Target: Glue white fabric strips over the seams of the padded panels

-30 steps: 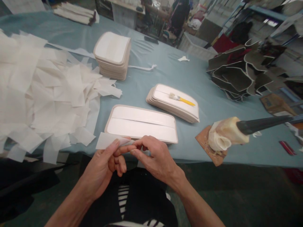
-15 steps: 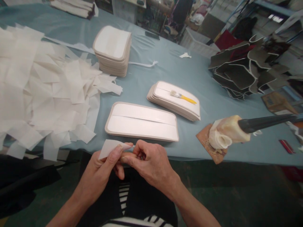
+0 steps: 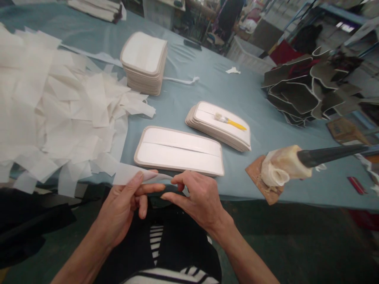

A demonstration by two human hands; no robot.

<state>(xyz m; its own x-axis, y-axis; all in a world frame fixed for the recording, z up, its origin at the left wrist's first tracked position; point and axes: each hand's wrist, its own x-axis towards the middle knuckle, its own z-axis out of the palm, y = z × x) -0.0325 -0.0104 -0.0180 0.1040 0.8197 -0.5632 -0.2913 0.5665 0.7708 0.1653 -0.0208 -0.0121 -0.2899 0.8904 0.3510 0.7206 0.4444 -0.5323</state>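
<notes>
A thin white strip (image 3: 122,173), paper or cloth, stretches between my hands at the table's near edge. My left hand (image 3: 124,203) pinches it between thumb and fingers, its wide end sticking out to the left. The far end runs into the curled fingers of my right hand (image 3: 197,199), whose thumb stands apart below; that end is partly hidden. Just beyond my hands lies a pale panel stack (image 3: 179,152) with rounded corners, beige edging and a lengthwise slit. A second stack (image 3: 204,122) behind it carries a yellow-handled brush (image 3: 231,121).
Loose white strips (image 3: 68,106) heap up on the left of the blue-green table cover (image 3: 174,102). Farther back stands a taller panel stack (image 3: 143,55). At right, a glue-crusted container (image 3: 281,165) with a black handle rests on a brown board (image 3: 260,183). Dark curved pieces (image 3: 296,92) sit behind.
My hands have drawn apart, and more of the strip shows stretched between them. My right thumb has come away from the fingers. The view has shifted slightly.
</notes>
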